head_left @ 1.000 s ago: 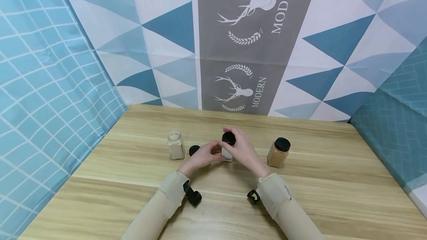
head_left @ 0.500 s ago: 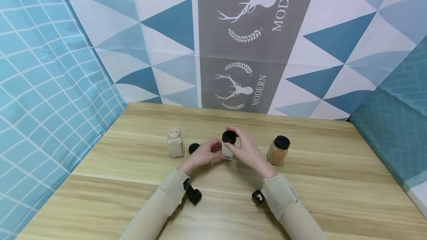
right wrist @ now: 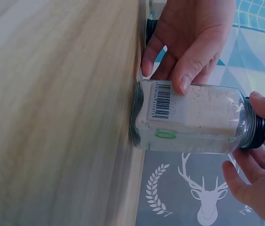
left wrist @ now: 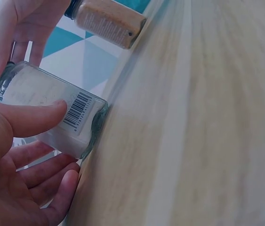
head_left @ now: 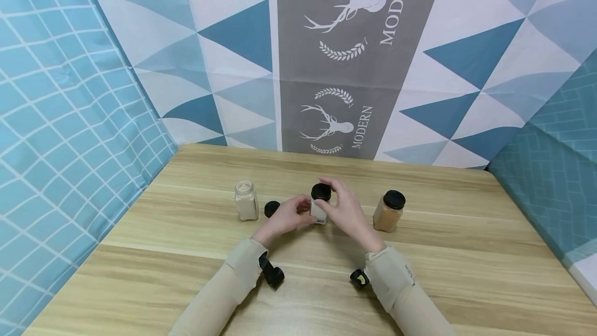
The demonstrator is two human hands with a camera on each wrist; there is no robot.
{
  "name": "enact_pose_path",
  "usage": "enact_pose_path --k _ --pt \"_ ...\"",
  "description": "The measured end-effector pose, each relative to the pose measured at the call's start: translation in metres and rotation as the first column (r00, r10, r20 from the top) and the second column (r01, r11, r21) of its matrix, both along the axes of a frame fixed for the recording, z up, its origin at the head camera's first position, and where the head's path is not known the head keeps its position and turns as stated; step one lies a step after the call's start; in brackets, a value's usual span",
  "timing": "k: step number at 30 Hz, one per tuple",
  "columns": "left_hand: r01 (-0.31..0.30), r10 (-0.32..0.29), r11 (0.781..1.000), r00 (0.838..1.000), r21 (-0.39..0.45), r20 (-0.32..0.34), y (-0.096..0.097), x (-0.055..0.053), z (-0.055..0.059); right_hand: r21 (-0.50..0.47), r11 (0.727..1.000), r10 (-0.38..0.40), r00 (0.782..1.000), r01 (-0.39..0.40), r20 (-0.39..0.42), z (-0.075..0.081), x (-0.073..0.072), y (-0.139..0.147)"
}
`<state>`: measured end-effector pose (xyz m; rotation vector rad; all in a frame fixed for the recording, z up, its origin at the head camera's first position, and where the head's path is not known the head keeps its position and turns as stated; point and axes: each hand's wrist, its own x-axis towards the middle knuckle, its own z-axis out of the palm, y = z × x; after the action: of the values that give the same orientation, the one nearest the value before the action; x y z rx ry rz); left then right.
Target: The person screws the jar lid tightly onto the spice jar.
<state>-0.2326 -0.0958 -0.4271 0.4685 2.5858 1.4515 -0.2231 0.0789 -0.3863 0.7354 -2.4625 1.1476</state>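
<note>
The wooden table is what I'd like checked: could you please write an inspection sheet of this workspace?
Surface: wood-grain table with pale streaks.
Job's things: middle jar, upright, black lid on top; open jar at left, loose lid beside it; orange-brown jar at right, lidded.
Clutter: nothing seen.
Hands: left hand holds the middle jar's body; right hand grips its black lid.
Cables: nothing seen.
Surroundings: blue grid sheet left, deer-print backdrop behind, teal brick-pattern sheet right.

Compared with a second ago, we see the right hand (head_left: 349,212) sitting slightly nearer the orange-brown jar (head_left: 388,215), leaving more of the pale-filled jar (head_left: 320,213) and its black lid (head_left: 321,191) uncovered.
</note>
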Motion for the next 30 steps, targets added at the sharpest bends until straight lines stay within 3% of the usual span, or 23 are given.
enact_pose_path --k 11,17,23,26,30 --pt "0.032 -0.033 0.999 0.999 0.023 0.027 -0.001 0.002 -0.001 0.07 0.998 -0.005 1.0 0.007 -0.028 0.003 0.005 -0.003" --pt "0.001 0.0 1.0 0.999 -0.02 0.039 -0.006 0.006 0.007 0.047 0.999 0.026 0.999 -0.024 -0.046 0.012 0.007 -0.01" --pt "-0.054 0.047 0.992 0.997 -0.118 -0.064 -0.016 0.019 0.012 0.019 0.996 0.087 0.989 -0.085 -0.122 0.021 0.007 -0.018" --pt "-0.047 0.026 0.987 0.99 -0.157 -0.138 -0.023 0.028 0.013 0.031 0.994 0.105 0.986 -0.102 -0.128 0.021 0.007 -0.023" --pt "-0.017 -0.007 0.989 0.988 -0.15 -0.157 -0.035 0.037 0.017 0.043 0.993 0.117 0.988 -0.113 -0.104 0.022 0.008 -0.03"
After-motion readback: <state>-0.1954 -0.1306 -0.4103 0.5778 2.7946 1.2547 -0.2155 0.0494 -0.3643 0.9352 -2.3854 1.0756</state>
